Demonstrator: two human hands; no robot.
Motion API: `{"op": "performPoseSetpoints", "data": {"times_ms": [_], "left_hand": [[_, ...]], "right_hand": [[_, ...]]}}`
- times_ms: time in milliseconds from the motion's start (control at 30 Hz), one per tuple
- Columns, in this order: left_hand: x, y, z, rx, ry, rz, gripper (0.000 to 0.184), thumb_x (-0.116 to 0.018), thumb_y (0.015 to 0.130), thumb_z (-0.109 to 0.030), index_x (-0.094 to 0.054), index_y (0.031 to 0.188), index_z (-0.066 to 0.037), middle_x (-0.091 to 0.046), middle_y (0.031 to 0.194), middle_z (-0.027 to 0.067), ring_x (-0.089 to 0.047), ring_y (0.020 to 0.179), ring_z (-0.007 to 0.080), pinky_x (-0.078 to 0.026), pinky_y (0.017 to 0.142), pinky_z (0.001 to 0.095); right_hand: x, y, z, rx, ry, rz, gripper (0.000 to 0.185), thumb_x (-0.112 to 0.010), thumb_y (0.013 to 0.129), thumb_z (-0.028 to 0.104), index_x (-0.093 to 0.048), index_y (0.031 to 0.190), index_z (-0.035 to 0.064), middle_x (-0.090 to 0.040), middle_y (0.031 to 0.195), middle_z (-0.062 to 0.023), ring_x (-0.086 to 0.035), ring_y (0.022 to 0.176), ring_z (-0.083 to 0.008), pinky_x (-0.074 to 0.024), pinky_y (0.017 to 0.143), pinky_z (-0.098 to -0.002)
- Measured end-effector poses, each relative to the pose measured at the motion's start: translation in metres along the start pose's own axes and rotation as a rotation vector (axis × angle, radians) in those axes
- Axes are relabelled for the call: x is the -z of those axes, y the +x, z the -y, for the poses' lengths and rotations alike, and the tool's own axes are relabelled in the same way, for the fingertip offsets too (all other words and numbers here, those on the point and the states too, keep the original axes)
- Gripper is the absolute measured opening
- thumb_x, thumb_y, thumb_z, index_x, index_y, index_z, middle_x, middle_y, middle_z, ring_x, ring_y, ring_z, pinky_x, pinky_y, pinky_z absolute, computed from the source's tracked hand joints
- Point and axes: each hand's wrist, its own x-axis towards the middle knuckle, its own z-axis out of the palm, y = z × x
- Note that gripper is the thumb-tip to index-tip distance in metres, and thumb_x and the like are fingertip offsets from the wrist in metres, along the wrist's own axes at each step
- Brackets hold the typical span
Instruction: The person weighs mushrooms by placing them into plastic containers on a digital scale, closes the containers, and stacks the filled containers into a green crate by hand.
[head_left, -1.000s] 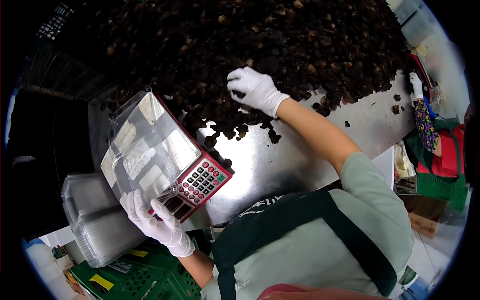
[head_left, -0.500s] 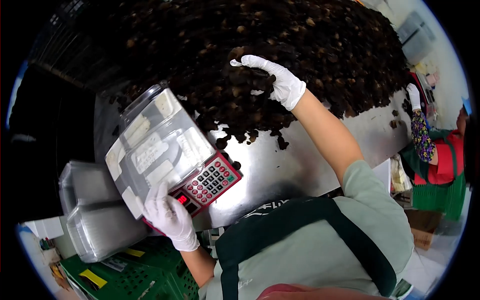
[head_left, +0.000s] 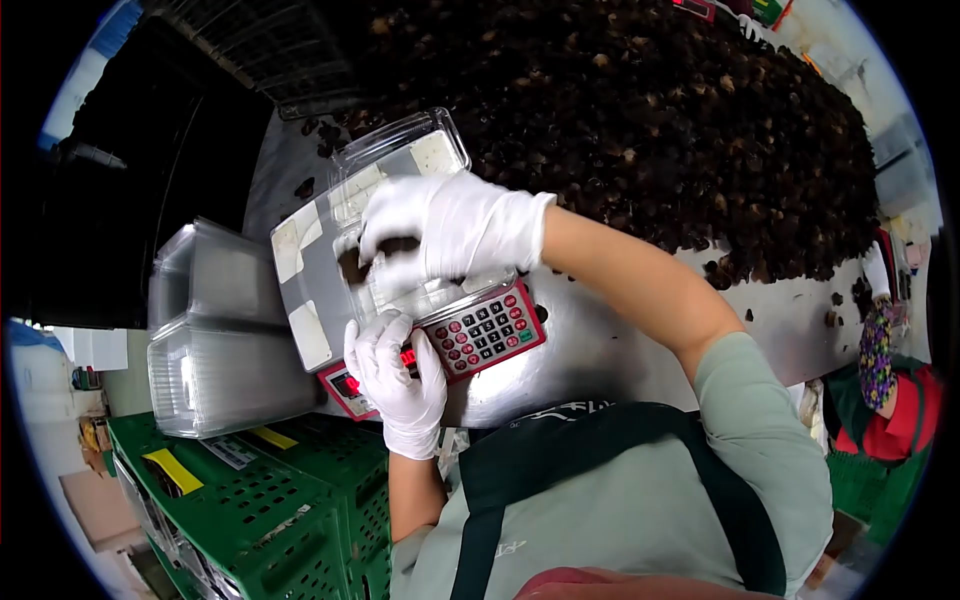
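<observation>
My gloved right hand (head_left: 435,230) is over an open clear plastic container (head_left: 440,295), its fingers curled round a few dark wood ear mushrooms (head_left: 353,266). The container stands on a red digital scale (head_left: 485,328) with a keypad and lit red digits. Its clear lid part (head_left: 400,140) reaches toward the back. My gloved left hand (head_left: 395,375) has bent fingers at the container's near edge, in front of the scale's display and partly hiding it. My right hand covers much of the container's inside.
A large heap of wood ear mushrooms (head_left: 640,130) covers the back of the metal table (head_left: 620,350). Stacked clear containers (head_left: 230,370) stand left of the scale, above green crates (head_left: 260,500). At the far right another person's patterned sleeve (head_left: 877,340) shows.
My right hand has come from the heap leftward to above the container, carrying wood ear mushrooms. My left hand stays at the container's near edge. The camera view has shifted.
</observation>
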Motion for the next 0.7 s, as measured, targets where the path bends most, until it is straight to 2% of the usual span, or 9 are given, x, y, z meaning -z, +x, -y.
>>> {"op": "performPoseSetpoints", "data": {"times_ms": [33, 133, 233, 300, 367, 433, 533, 633, 700], "left_hand": [[-0.003, -0.001, 0.001, 0.003, -0.048, -0.046, 0.034, -0.07, 0.081, 0.005, -0.064, 0.112, -0.008, -0.068, 0.108, 0.0097, -0.065, 0.105, 0.0274, -0.036, 0.113, 0.052], [-0.002, 0.001, -0.002, -0.011, -0.036, -0.042, 0.034, -0.071, 0.08, 0.005, -0.063, 0.11, -0.008, -0.067, 0.105, 0.0089, -0.065, 0.103, 0.0269, -0.038, 0.111, 0.0517], [-0.002, 0.001, -0.003, -0.002, -0.027, -0.026, 0.035, -0.071, 0.079, 0.006, -0.063, 0.11, -0.008, -0.067, 0.104, 0.0087, -0.065, 0.102, 0.0265, -0.038, 0.111, 0.0512], [-0.002, 0.0, -0.002, 0.008, -0.035, -0.032, 0.035, -0.071, 0.078, 0.007, -0.063, 0.109, -0.008, -0.068, 0.103, 0.0082, -0.065, 0.101, 0.0261, -0.038, 0.11, 0.0511], [-0.003, 0.0, -0.001, 0.004, -0.036, -0.035, 0.035, -0.071, 0.078, 0.007, -0.064, 0.109, -0.008, -0.068, 0.103, 0.0081, -0.065, 0.101, 0.026, -0.038, 0.11, 0.051], [-0.003, -0.002, 0.0, 0.003, -0.038, -0.036, 0.035, -0.071, 0.078, 0.007, -0.064, 0.109, -0.008, -0.068, 0.104, 0.008, -0.065, 0.101, 0.0258, -0.038, 0.11, 0.0509], [-0.005, -0.004, 0.002, -0.021, -0.007, -0.019, 0.037, -0.071, 0.078, 0.008, -0.065, 0.11, -0.009, -0.068, 0.105, 0.0082, -0.065, 0.103, 0.0258, -0.038, 0.111, 0.0514], [-0.005, -0.004, 0.001, -0.023, 0.013, -0.027, 0.039, -0.071, 0.077, 0.008, -0.064, 0.111, -0.01, -0.068, 0.105, 0.0081, -0.065, 0.103, 0.026, -0.038, 0.111, 0.0517], [-0.003, -0.002, -0.004, -0.015, 0.027, -0.007, 0.039, -0.068, 0.078, 0.011, -0.063, 0.111, -0.009, -0.067, 0.104, 0.0093, -0.065, 0.102, 0.0272, -0.038, 0.111, 0.0525]], "right_hand": [[-0.006, -0.003, 0.003, 0.025, -0.255, 0.144, 0.042, -0.068, 0.091, 0.044, -0.07, 0.121, 0.015, -0.061, 0.134, -0.0096, -0.06, 0.121, -0.0293, -0.053, 0.099, -0.0434], [-0.015, -0.008, -0.002, 0.07, -0.337, 0.055, 0.061, -0.063, 0.09, 0.058, -0.058, 0.136, 0.0179, -0.057, 0.141, -0.0107, -0.056, 0.127, -0.0335, -0.0519, 0.102, -0.0436], [0.032, -0.022, -0.009, 0.068, -0.132, -0.149, 0.047, -0.066, 0.094, 0.044, -0.064, 0.13, 0.0137, -0.059, 0.139, -0.0118, -0.058, 0.123, -0.0333, -0.0498, 0.104, -0.0435], [0.058, -0.064, -0.027, -0.163, 0.005, -0.507, 0.05, -0.068, 0.092, 0.045, -0.067, 0.13, 0.0127, -0.064, 0.133, -0.0115, -0.055, 0.129, -0.0291, -0.0446, 0.11, -0.042], [0.076, -0.104, -0.072, -0.303, -0.564, -0.606, 0.058, -0.074, 0.087, 0.041, -0.062, 0.139, 0.0174, -0.057, 0.145, -0.0146, -0.049, 0.137, -0.0324, -0.0387, 0.116, -0.0431], [0.078, -0.144, -0.131, -0.601, -0.798, -0.64, 0.072, -0.076, 0.084, 0.048, -0.053, 0.148, 0.0246, -0.044, 0.157, -0.0176, -0.038, 0.146, -0.0383, -0.0337, 0.12, -0.0477], [0.064, -0.172, -0.171, -0.844, -0.743, -0.436, 0.082, -0.076, 0.081, 0.058, -0.046, 0.153, 0.0347, -0.028, 0.166, -0.0172, -0.027, 0.152, -0.0402, -0.0278, 0.123, -0.0511], [0.044, -0.149, -0.152, -0.704, -0.75, -0.326, 0.079, -0.076, 0.081, 0.058, -0.047, 0.152, 0.0379, -0.028, 0.167, -0.0084, -0.028, 0.152, -0.037, -0.0352, 0.119, -0.0509], [0.042, -0.135, -0.154, -0.728, -0.742, -0.304, 0.081, -0.081, 0.08, 0.048, -0.045, 0.152, 0.0379, -0.025, 0.168, -0.0055, -0.027, 0.153, -0.0347, -0.0392, 0.117, -0.0511]]}}
